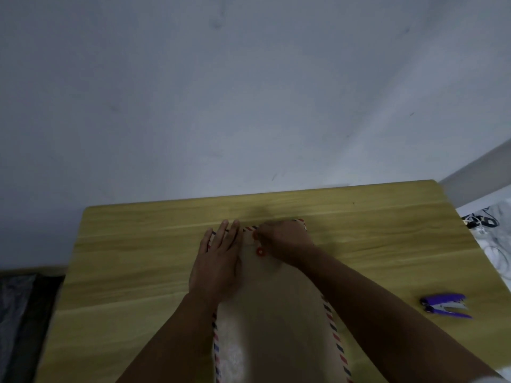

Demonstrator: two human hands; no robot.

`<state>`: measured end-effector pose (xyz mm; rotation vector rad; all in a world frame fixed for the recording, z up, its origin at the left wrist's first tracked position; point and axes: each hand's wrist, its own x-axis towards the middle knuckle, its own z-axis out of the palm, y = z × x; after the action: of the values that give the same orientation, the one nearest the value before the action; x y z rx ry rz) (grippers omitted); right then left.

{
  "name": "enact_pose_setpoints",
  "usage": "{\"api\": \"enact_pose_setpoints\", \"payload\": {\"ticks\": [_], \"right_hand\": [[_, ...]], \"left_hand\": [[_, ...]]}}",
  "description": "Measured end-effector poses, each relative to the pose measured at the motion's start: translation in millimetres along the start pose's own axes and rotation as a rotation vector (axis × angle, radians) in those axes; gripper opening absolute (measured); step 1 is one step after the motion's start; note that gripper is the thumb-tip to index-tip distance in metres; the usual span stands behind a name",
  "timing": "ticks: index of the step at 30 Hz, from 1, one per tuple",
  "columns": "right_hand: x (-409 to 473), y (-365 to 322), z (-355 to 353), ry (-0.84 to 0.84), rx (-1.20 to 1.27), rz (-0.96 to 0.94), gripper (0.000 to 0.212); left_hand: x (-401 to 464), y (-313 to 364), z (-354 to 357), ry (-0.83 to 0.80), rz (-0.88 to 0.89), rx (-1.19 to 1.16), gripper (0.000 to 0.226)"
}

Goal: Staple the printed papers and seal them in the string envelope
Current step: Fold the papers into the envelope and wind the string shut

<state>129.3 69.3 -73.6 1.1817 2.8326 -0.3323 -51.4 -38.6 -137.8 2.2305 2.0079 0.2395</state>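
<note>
A brown string envelope [273,313] with a red-and-blue striped border lies lengthwise on the wooden table [138,244], flap end away from me. My left hand [218,261] presses flat on its upper left part, fingers straight. My right hand [284,241] is curled over the flap at the far end, fingertips pinching at the upper red button; the string itself is too small to make out. A second red button [260,251] shows just below, between my hands. The printed papers are not visible. A purple stapler [445,305] lies at the right.
A grey wall stands right behind the table's far edge. White cables and dark items [486,225] lie off the table to the right. A dark surface [22,313] shows beyond the left edge.
</note>
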Motion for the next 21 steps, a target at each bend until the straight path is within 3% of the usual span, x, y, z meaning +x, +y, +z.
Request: {"api": "enact_pose_setpoints", "payload": {"ticks": [7,11,21], "right_hand": [[-3,25,-4,0.023,0.067,0.144,0.025],[23,14,-10,-0.035,0.099,0.202,0.019],[29,-18,-2,-0.095,0.065,0.092,0.024]], "left_hand": [[0,3,-3,-0.009,-0.014,-0.007,0.064],[0,6,-7,-0.025,-0.065,0.025,0.073],[0,7,-6,0.008,-0.093,0.026,0.086]]}}
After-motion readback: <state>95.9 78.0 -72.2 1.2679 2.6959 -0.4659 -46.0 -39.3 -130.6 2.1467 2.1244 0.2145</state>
